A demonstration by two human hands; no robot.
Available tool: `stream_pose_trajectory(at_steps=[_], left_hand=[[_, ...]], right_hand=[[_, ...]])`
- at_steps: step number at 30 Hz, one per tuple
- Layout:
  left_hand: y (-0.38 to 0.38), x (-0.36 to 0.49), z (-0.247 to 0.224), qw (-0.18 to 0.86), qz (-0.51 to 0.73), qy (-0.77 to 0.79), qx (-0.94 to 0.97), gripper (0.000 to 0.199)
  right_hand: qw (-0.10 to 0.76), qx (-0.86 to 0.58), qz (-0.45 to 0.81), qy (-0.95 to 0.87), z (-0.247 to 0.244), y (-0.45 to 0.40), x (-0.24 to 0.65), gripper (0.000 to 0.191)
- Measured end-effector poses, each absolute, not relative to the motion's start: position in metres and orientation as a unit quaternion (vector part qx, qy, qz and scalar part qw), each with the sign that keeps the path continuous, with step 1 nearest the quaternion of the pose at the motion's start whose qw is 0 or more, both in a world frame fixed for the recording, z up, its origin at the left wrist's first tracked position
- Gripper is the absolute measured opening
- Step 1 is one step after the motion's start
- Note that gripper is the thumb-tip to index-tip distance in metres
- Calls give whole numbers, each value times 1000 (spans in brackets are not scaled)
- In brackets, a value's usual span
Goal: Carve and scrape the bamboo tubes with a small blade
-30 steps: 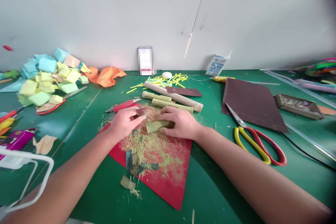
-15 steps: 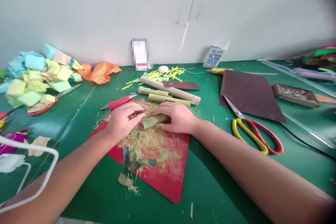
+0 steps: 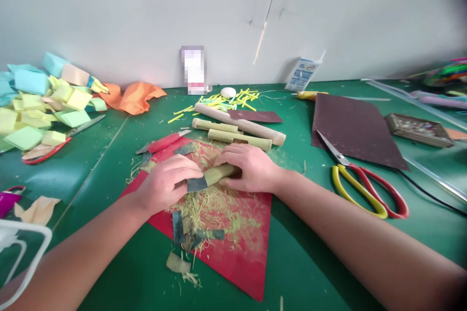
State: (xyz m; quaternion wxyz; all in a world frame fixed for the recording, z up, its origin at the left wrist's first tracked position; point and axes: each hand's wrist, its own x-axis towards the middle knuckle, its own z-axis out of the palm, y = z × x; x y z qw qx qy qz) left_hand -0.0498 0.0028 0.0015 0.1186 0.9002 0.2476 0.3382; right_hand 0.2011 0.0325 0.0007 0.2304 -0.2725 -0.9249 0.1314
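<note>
My right hand (image 3: 251, 166) is wrapped over a short green bamboo tube (image 3: 219, 174), hiding much of its right end. My left hand (image 3: 168, 180) pinches a dark grey strip of sandpaper (image 3: 197, 184), which lies against the tube's left end. Below both hands is a red mat (image 3: 241, 257) covered with pale shavings (image 3: 199, 206) and dust. Several sandpaper scraps (image 3: 178, 226) lie on its lower left part. Two more bamboo tubes (image 3: 239, 139) rest just beyond my right hand. A craft knife with a red handle (image 3: 164, 142) lies beyond my left hand.
Scissors (image 3: 361, 189) and a brown sheet (image 3: 353, 126) lie at right, near a small tray (image 3: 419, 129). Folded sticky notes (image 3: 47, 107) are heaped at left by orange paper (image 3: 136, 98). A long pale stick (image 3: 241, 124) lies at the back, before a grey wall (image 3: 146, 14).
My left hand has brought the sandpaper against the bamboo tube's left end; before, it was a little apart. The view has shifted slightly. My right hand keeps its hold.
</note>
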Motion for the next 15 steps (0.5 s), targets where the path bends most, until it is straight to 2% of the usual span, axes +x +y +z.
stream_pose_trajectory(at_steps=[8,15], left_hand=[[-3,-58,3,112,271,259,920,30],[3,-42,3,132,303,272,904,26]], right_hand=[[228,-271,130,-926,-2,34,202,26],[246,-267,141,-921,-3,35,202,23]])
